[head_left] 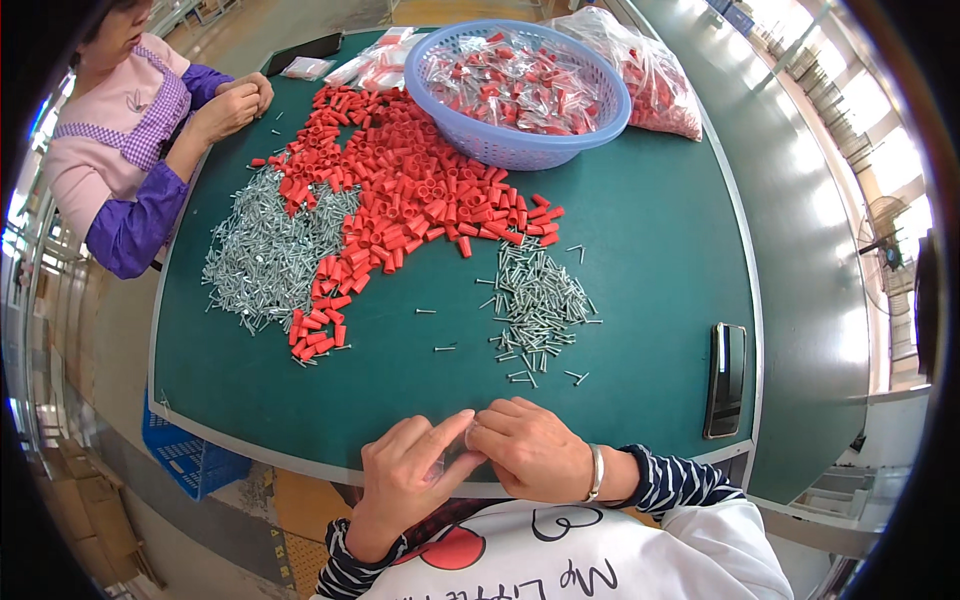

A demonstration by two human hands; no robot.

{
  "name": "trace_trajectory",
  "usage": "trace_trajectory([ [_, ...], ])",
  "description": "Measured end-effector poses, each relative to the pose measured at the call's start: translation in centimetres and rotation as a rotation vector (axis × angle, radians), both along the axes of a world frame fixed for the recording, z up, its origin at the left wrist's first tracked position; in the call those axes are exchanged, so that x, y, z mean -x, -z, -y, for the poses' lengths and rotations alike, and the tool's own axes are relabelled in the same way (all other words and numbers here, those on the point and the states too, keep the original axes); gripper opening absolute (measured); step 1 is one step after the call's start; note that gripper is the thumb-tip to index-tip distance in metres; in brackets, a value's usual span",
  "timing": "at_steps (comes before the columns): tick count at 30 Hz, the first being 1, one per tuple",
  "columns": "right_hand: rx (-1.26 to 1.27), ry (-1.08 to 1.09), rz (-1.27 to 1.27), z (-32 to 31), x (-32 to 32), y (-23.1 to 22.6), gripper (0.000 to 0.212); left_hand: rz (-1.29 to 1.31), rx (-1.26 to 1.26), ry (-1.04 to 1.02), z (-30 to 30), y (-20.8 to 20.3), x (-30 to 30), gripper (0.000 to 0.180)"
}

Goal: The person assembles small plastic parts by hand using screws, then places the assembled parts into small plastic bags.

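Observation:
At the table's near edge my two hands meet in front of me. My left hand [408, 474] pinches a small clear plastic bag [462, 440] between index finger and thumb. Curled fingers of my right hand [532, 452] grip the bag's other side, so most of it is hidden; I cannot tell if anything is inside. Just beyond them lies a pile of silver screws [540, 305], with a few strays around it. Further off spreads a big heap of red plastic caps [420, 180], hollow and tapered. Left of it is a larger pile of silver screws [265, 250].
A blue perforated basket [510, 150] of filled small bags stands at the far side, beside a large clear sack [650, 80] of red pieces. A phone [726, 380] lies at the right edge. A co-worker's hands [240, 105] are at the far left. A blue crate [190, 455] sits below the table.

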State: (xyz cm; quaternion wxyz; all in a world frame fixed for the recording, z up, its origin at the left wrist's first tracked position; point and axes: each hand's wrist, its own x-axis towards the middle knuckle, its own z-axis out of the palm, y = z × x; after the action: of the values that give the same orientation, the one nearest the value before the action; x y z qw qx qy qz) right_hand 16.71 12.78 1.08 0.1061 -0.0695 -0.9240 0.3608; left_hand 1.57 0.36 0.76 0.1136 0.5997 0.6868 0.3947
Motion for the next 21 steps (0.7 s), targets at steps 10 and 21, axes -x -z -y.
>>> trace_trajectory([
  [10,-0.022,-0.016,0.068,-0.3,-1.2,-0.4,0.026,0.411,0.067,0.064,-0.6,1.5,-1.1,0.04],
  [21,0.232,0.102,-0.106,-1.9,-2.4,-1.4,0.045,0.658,0.069,0.016,-1.4,2.0,-1.4,0.03],
])
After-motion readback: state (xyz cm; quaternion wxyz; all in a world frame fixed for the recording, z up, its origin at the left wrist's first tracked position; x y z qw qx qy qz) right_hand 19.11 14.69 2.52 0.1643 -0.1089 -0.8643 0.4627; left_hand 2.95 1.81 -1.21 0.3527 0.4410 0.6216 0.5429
